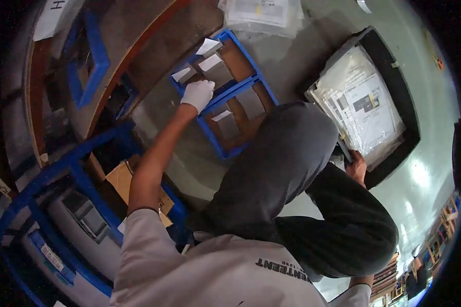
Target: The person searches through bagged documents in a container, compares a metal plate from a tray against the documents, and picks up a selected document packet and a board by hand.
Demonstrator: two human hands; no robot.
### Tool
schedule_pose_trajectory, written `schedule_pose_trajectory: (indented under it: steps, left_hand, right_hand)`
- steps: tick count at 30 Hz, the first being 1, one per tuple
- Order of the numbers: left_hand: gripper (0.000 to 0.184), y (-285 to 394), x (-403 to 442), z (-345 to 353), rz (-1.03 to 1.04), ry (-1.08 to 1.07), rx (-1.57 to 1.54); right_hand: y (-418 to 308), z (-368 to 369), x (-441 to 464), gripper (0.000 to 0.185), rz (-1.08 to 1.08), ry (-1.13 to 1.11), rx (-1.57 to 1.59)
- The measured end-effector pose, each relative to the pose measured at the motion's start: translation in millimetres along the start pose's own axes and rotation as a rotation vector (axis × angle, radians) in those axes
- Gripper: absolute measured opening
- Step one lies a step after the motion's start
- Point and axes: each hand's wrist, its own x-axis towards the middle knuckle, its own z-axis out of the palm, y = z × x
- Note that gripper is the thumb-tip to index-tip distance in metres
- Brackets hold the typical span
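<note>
My left hand (197,95), in a white glove, is closed at the left rim of a blue divided tray (268,91) on the floor. Its fingertips are hidden, so what it grips, if anything, does not show. Grey blocks (216,73) with white paper slips (210,62) stand in the tray's brown-bottomed compartments. On the right, my bare right hand (357,166) is closed round the near edge of a black tray (411,125), partly behind my knee. Papers in clear plastic sleeves (369,102) fill that tray.
My bent legs (287,158) lie between the two trays. More plastic-sleeved papers (258,13) rest on the floor at the top. To the left stand a blue-framed rack (77,174) with cardboard (120,181) and a brown curved-looking shelf edge (123,66). Wooden stacks (386,281) appear lower right.
</note>
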Motion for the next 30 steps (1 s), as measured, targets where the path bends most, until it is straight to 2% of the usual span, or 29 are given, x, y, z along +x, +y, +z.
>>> schedule_pose_trajectory:
  steps: [3,6,10,13,15,16,18,19,21,22,25,30]
  left_hand:
    - [0.023,5.5,-3.9,-14.8,0.020,-0.031,-0.041]
    - [0.022,12.3,-2.1,-15.4,0.047,0.034,-0.015]
    - [0.023,2.8,12.1,5.5,0.038,-0.011,0.020]
    - [0.023,-7.0,6.2,-5.5,0.119,0.012,0.032]
    - [0.021,-9.4,0.4,-17.6,-0.012,-0.040,-0.157]
    - [0.021,-12.7,-4.2,-24.7,-0.009,-0.040,-0.154]
    - [0.018,-18.2,-12.3,-43.4,-0.039,0.178,-0.542]
    - [0.018,-16.8,-15.2,-51.6,-0.031,0.180,-0.536]
    - [0.017,1.9,-24.2,-92.6,-0.251,0.080,-1.178]
    - [0.016,10.4,-29.1,-105.6,-0.238,0.087,-1.260]
    - [0.017,65.4,-56.2,-179.2,-0.172,0.155,-1.253]
    - [0.013,112.0,-74.4,-220.9,-0.053,0.189,-1.311]
  right_hand:
    - [2.8,1.3,-0.1,0.029,-0.055,0.044,0.011]
    - [-4.1,-0.7,1.9,0.030,-0.001,0.026,-0.010]
    - [-5.1,-5.7,1.2,0.030,-0.006,0.000,0.006]
    - [2.2,2.0,1.8,0.029,-0.028,0.013,-0.005]
    - [10.5,5.9,3.6,0.028,-0.072,0.038,-0.017]
    - [12.5,7.4,3.2,0.028,-0.098,0.060,0.005]
    - [13.6,10.0,1.1,0.028,-0.118,0.087,0.033]
    - [14.1,9.6,0.6,0.029,-0.119,0.079,0.026]
    - [7.1,3.4,2.2,0.029,-0.118,0.083,0.022]
    - [0.4,-0.5,1.5,0.031,-0.062,0.048,-0.001]
    - [1.8,1.7,1.0,0.032,-0.023,0.039,0.013]
    - [11.2,7.3,0.0,0.030,-0.083,0.086,0.036]
